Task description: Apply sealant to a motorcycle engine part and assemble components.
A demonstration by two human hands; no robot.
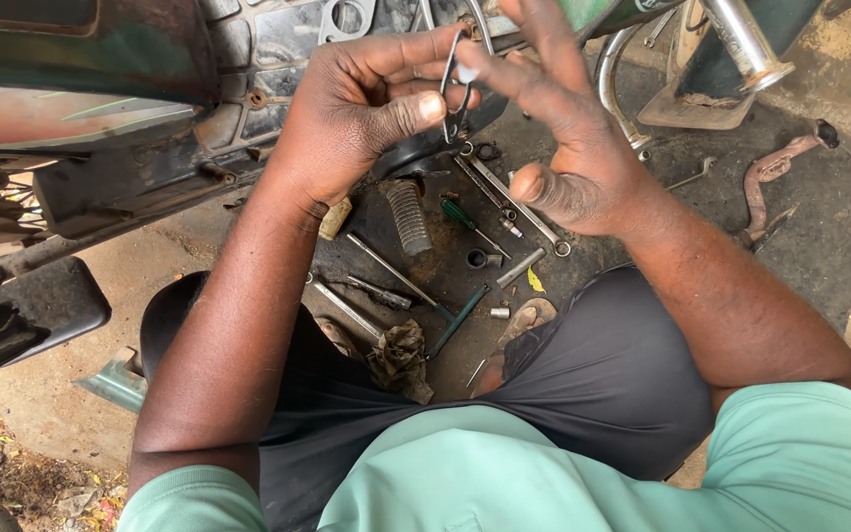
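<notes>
A motorcycle (100,108) fills the upper left of the frame over an oil-stained concrete floor (819,197), where wrenches (519,202), a ribbed rubber sleeve (408,217), a screwdriver (465,219) and a rag (401,360) lie at centre between the squatting person's knees. At upper centre the left hand (352,113) and right hand (568,148) both pinch a thin dark gasket (453,94) by its edges, fingertips closed on it. It looks light, limp and easily torn, best held at its rim.

- Gasket (455,94): between left hand (357,108) and right hand (563,128), above the ground (819,197).
- Spanner (519,202), screwdriver (470,225): on ground beneath hands.
- Rag (401,360): nearer the knees.
- Motorcycle (100,108): behind, left.
</notes>
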